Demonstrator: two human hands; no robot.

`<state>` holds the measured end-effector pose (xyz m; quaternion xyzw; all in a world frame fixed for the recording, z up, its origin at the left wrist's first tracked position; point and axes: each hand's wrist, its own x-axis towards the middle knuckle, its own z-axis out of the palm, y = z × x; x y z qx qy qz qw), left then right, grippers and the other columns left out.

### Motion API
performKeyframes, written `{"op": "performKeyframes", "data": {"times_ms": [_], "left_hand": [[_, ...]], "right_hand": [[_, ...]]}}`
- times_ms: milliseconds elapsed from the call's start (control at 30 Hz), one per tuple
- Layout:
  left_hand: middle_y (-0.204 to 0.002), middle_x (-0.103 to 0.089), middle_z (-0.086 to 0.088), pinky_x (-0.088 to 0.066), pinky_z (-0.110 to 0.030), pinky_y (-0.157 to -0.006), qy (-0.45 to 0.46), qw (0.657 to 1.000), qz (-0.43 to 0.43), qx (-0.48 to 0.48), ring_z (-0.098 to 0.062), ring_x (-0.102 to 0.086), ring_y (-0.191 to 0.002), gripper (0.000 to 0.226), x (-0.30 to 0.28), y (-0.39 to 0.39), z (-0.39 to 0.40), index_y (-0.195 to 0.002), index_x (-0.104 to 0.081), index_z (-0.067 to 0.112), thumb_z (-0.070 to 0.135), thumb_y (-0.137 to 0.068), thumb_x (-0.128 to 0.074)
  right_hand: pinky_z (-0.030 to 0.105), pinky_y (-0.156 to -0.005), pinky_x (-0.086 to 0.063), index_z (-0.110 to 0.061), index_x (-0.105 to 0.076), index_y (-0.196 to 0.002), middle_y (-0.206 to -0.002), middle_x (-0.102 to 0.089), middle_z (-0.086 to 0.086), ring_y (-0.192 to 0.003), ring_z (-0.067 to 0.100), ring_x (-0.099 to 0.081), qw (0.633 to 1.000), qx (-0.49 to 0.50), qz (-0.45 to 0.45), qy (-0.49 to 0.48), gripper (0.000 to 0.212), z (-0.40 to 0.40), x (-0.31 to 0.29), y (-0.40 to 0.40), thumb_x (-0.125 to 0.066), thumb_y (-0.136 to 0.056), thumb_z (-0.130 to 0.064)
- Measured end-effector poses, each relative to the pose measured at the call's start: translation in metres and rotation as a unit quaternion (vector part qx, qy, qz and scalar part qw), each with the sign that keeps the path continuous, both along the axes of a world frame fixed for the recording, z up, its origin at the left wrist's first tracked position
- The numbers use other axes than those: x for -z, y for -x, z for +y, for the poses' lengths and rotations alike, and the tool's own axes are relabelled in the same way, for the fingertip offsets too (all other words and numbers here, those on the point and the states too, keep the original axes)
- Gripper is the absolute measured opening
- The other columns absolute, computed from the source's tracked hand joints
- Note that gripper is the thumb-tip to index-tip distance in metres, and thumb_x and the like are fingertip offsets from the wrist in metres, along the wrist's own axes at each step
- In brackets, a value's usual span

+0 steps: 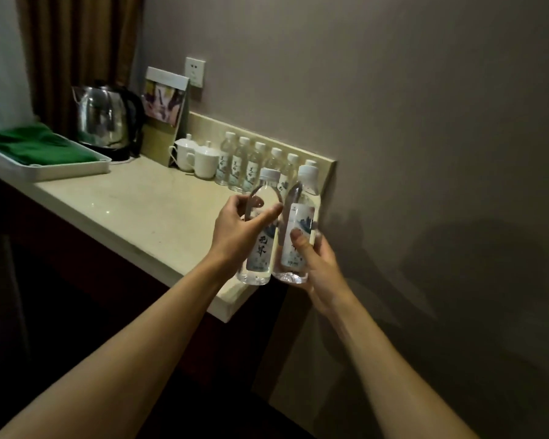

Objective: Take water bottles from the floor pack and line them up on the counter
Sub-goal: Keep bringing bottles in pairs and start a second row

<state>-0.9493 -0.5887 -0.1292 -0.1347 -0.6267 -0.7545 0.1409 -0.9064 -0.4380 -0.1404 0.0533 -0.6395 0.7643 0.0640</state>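
I hold two clear water bottles with white caps upright over the counter's near right corner. My left hand (pixel 240 224) grips the left bottle (pixel 260 245), thumb across its front. My right hand (pixel 314 258) grips the right bottle (pixel 298 223), thumb on its label. The two bottles touch side by side. Behind them, several more bottles (pixel 240 163) stand in a row along the beige backsplash on the counter (pixel 140 204). The floor pack is out of view.
Two white lidded cups (pixel 197 156) stand left of the bottle row. Further left are a leaning card (pixel 164 106), a steel kettle (pixel 103 117) and a white tray (pixel 54 169) holding green cloth. A wall socket (pixel 195 72) sits above. The wall is on the right.
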Motion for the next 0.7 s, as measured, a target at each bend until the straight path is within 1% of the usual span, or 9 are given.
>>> {"op": "performKeyframes", "data": {"times_ms": [133,233,300,367,400,500,567,633,700], "left_hand": [[-0.104,-0.068,-0.003,-0.060,-0.032,-0.076,-0.002,0.999,0.002,-0.032,-0.014,-0.070,-0.090,0.054,0.010,0.026,-0.020,-0.113,-0.057,0.015,0.044,-0.072,-0.078],[-0.105,-0.070,-0.002,-0.059,-0.038,-0.081,-0.002,0.999,0.000,-0.038,-0.017,-0.070,-0.095,0.061,0.011,0.048,-0.032,-0.113,-0.060,0.016,0.050,-0.065,-0.077],[-0.106,-0.071,-0.001,-0.058,-0.041,-0.085,0.003,0.999,0.005,-0.041,-0.019,-0.069,-0.098,0.053,0.008,0.071,-0.039,-0.110,-0.062,0.017,0.046,-0.069,-0.077],[-0.108,-0.069,-0.003,-0.057,-0.044,-0.088,0.013,0.999,0.005,-0.040,-0.021,-0.068,-0.102,0.046,0.009,0.094,-0.047,-0.111,-0.061,0.017,0.040,-0.075,-0.076],[-0.110,-0.068,-0.003,-0.056,-0.046,-0.090,0.017,0.999,0.004,-0.040,-0.022,-0.067,-0.103,0.043,0.010,0.106,-0.050,-0.113,-0.060,0.018,0.038,-0.078,-0.075],[-0.117,-0.066,-0.001,-0.054,-0.046,-0.094,0.025,0.999,0.000,-0.038,-0.021,-0.065,-0.109,0.045,0.018,0.136,-0.055,-0.120,-0.056,0.021,0.036,-0.081,-0.072],[-0.119,-0.064,-0.002,-0.054,-0.046,-0.094,0.032,0.999,-0.002,-0.035,-0.021,-0.065,-0.109,0.050,0.022,0.152,-0.056,-0.124,-0.054,0.021,0.039,-0.079,-0.070],[-0.119,-0.064,-0.002,-0.054,-0.044,-0.094,0.043,0.999,-0.001,-0.028,-0.020,-0.065,-0.109,0.054,0.022,0.168,-0.056,-0.125,-0.053,0.021,0.040,-0.077,-0.070],[-0.120,-0.064,-0.001,-0.055,-0.041,-0.093,0.062,0.998,0.006,-0.019,-0.021,-0.063,-0.111,0.055,0.020,0.185,-0.058,-0.126,-0.053,0.021,0.038,-0.077,-0.072]], "right_hand": [[0.048,-0.087,-0.056,-0.016,-0.054,-0.129,-0.117,-0.070,0.011,-0.106,0.030,-0.068,0.999,-0.047,0.000,-0.017,0.050,-0.014,0.006,0.039,-0.066,-0.083,-0.032],[0.049,-0.093,-0.053,-0.016,-0.056,-0.128,-0.118,-0.070,0.011,-0.109,0.030,-0.067,0.997,-0.054,0.015,-0.044,0.055,-0.021,0.010,0.070,-0.070,-0.078,-0.034],[0.040,-0.089,-0.056,-0.017,-0.056,-0.128,-0.115,-0.071,0.007,-0.105,0.022,-0.069,0.995,-0.050,0.021,-0.082,0.057,-0.026,0.010,0.096,-0.071,-0.077,-0.038],[0.025,-0.077,-0.057,-0.017,-0.056,-0.126,-0.110,-0.072,0.005,-0.096,0.014,-0.071,0.992,-0.048,0.032,-0.112,0.052,-0.031,0.010,0.121,-0.070,-0.080,-0.036],[0.022,-0.074,-0.056,-0.019,-0.057,-0.125,-0.107,-0.072,0.004,-0.093,0.013,-0.071,0.991,-0.046,0.036,-0.124,0.051,-0.033,0.011,0.133,-0.072,-0.079,-0.037],[0.037,-0.082,-0.058,-0.027,-0.058,-0.122,-0.104,-0.072,0.004,-0.095,0.020,-0.071,0.985,-0.044,0.038,-0.161,0.059,-0.037,0.019,0.171,-0.079,-0.070,-0.045],[0.041,-0.084,-0.057,-0.029,-0.057,-0.122,-0.104,-0.072,0.001,-0.096,0.018,-0.070,0.981,-0.043,0.037,-0.183,0.057,-0.038,0.025,0.192,-0.079,-0.072,-0.042],[0.039,-0.081,-0.059,-0.028,-0.053,-0.126,-0.108,-0.070,0.001,-0.095,0.015,-0.068,0.981,-0.042,0.034,-0.185,0.056,-0.039,0.030,0.209,-0.078,-0.076,-0.035],[0.030,-0.074,-0.059,-0.026,-0.048,-0.131,-0.115,-0.066,0.002,-0.095,0.013,-0.067,0.983,-0.040,0.031,-0.179,0.060,-0.041,0.033,0.223,-0.077,-0.079,-0.030]]}}
